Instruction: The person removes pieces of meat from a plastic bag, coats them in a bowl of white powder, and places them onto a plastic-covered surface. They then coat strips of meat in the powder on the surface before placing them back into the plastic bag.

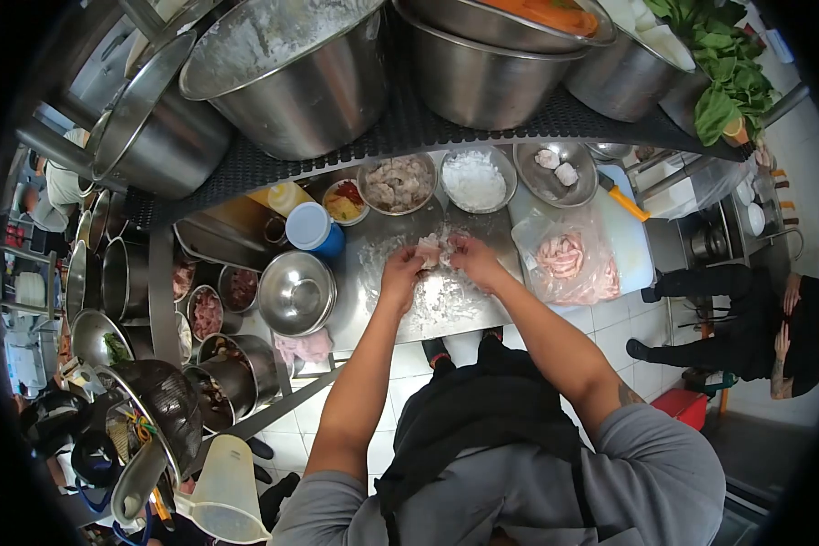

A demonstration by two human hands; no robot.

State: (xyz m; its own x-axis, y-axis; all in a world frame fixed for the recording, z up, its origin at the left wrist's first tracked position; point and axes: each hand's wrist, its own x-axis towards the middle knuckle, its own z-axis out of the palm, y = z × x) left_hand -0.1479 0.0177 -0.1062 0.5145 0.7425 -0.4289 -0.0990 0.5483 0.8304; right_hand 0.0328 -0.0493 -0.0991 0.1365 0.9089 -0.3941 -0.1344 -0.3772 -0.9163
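My left hand (404, 273) and my right hand (473, 260) pinch a pale, flour-coated piece of meat (431, 248) between them, over the steel worktop (355, 314). Loose white flour (441, 305) is spread under and around both hands. Just beyond them stand a bowl of raw meat pieces (398, 182) and a bowl of white flour (476, 180). Further right, a metal bowl (556, 173) holds a few white-coated pieces. A clear plastic bag of pale raw meat strips (564, 255) lies right of my right hand.
An orange-handled knife (623, 198) rests on a white cutting board (635, 246). Left are a blue tub with a pale lid (311, 229) and an upturned-looking steel bowl (296, 293). Large pots (300, 100) crowd the shelf above. Another person (746, 318) stands at right.
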